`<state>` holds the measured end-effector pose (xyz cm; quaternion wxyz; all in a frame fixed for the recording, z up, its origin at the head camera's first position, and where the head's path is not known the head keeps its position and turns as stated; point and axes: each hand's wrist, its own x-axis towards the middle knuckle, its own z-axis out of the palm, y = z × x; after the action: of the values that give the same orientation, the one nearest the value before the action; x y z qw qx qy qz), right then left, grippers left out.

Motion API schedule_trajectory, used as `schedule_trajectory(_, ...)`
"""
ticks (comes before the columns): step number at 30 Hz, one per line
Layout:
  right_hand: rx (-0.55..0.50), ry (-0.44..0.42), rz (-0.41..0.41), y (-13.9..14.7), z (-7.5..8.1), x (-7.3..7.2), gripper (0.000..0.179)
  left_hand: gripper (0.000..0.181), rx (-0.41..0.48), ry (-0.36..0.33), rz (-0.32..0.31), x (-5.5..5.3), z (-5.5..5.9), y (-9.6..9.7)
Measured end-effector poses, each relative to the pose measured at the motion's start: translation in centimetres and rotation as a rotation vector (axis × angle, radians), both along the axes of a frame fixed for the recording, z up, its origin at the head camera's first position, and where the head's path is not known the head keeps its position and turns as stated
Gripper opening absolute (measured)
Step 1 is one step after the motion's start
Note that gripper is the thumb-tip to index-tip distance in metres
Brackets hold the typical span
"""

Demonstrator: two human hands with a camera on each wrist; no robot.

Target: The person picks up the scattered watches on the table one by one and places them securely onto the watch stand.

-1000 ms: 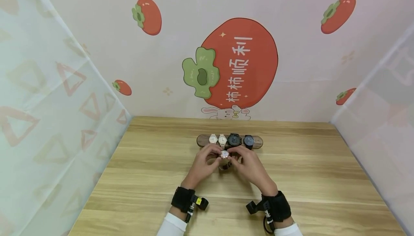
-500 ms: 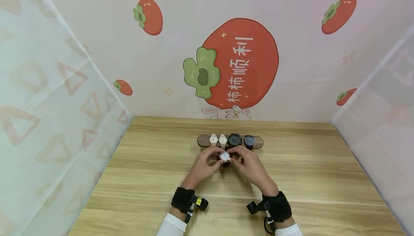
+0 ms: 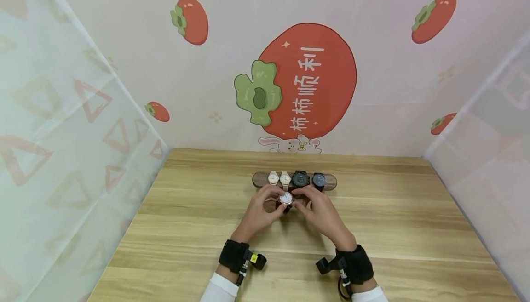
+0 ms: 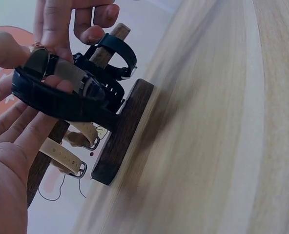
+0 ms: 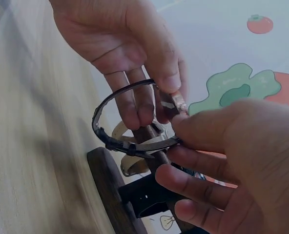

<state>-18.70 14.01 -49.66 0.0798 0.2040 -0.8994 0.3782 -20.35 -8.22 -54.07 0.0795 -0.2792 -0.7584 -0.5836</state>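
Pinching from either side, the left hand [image 3: 258,212] and right hand [image 3: 322,213] meet just above the tabletop [image 3: 190,228], each grip grasping the same watch [image 3: 286,198] between thumb and curled fingers, wrists resting low and angled inward. Its face is round and pale with a thin metal rim; its dark strap [image 5: 116,141] is buckled into a slim closed loop. It sits in the air just in front of a dark wooden stand [image 3: 329,183], a rounded bar carrying two cream-strapped watches [image 3: 279,179] and two black watches [image 3: 308,180].
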Motion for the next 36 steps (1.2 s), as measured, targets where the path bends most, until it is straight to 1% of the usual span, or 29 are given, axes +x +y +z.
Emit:
schedule_trajectory(7, -0.058, -0.069, 0.056, 0.15, -0.11, -0.06, 0.042, 0.034, 0.042, 0.035, -0.009, -0.28, -0.22, -0.07)
schedule_trajectory(10, -0.068, -0.061, 0.065, 0.19, -0.16, -0.14, 0.041, 0.038, 0.064, 0.039, -0.031, -0.29, -0.18, -0.14)
schedule_trajectory(13, -0.091, -0.047, 0.078, 0.24, -0.14, -0.2, 0.039, 0.045, 0.075, 0.048, -0.045, -0.3, -0.13, -0.19)
schedule_trajectory(16, -0.113, -0.044, 0.096, 0.26, -0.1, -0.22, 0.039, 0.053, 0.045, 0.062, -0.028, -0.32, -0.06, -0.19)
schedule_trajectory(19, -0.119, -0.049, 0.108, 0.26, -0.15, -0.26, 0.04, 0.059, -0.021, 0.077, 0.01, -0.31, -0.08, -0.18)
schedule_trajectory(23, -0.12, -0.055, 0.115, 0.28, -0.3, -0.32, 0.042, 0.063, -0.087, 0.088, 0.037, -0.22, -0.04, -0.19)
schedule_trajectory(27, -0.127, -0.055, 0.132, 0.29, -0.39, -0.33, 0.043, 0.065, -0.108, 0.074, 0.043, -0.12, 0.05, -0.22)
schedule_trajectory(36, -0.135, -0.066, 0.168, 0.18, -0.25, -0.21, 0.055, 0.065, -0.081, 0.002, 0.045, -0.02, 0.14, -0.16)
